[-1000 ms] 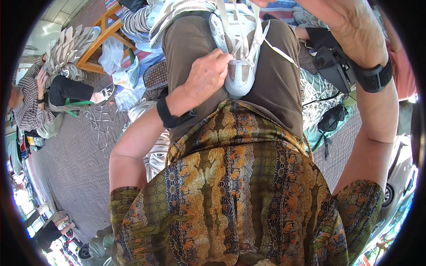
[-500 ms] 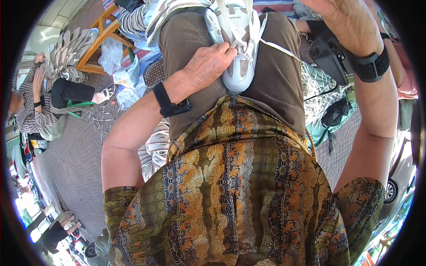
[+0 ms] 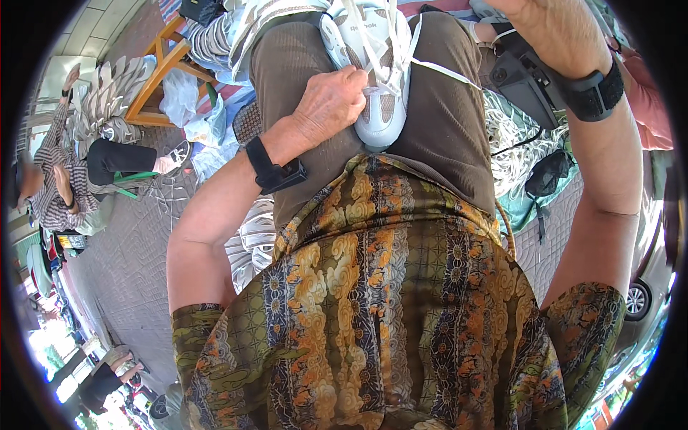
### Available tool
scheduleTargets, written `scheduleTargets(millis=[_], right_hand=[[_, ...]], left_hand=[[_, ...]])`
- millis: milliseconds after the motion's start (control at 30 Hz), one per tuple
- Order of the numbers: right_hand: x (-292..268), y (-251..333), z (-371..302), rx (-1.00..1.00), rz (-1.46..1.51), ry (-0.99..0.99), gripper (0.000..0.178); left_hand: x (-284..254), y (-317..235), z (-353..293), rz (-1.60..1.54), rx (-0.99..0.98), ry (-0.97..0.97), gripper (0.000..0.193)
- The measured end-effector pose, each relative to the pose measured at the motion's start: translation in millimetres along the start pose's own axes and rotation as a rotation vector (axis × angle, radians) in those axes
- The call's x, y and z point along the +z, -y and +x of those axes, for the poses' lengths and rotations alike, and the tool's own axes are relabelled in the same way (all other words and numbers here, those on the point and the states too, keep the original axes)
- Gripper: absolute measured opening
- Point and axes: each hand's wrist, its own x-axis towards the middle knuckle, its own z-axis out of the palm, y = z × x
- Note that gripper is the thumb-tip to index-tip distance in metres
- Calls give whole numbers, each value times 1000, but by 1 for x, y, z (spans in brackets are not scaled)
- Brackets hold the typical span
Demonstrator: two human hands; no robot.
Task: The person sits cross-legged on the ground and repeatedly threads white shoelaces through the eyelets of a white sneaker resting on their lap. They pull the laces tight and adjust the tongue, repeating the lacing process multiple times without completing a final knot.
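brown-trousered lap (image 3: 446,93) could shift, tipping the white shoe (image 3: 381,132) lying toe-inward on it. right hand (image 3: 529,16) cropped at top, can't tell its fingers' state; overpulling could drag the shoe. left hand (image 3: 331,104): fingers pinch the lace (image 3: 373,91); slack could tangle or slip.
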Motion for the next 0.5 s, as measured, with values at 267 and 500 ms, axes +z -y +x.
scheduleTargets(millis=[267,500], right_hand=[[-2,-6,3,28,87,33,38],[0,-3,-3,5,31,-12,39]], left_hand=[[-1,-20,-9,-288,-308,-121,13],[-11,-14,-22,-64,-129,-89,27]])
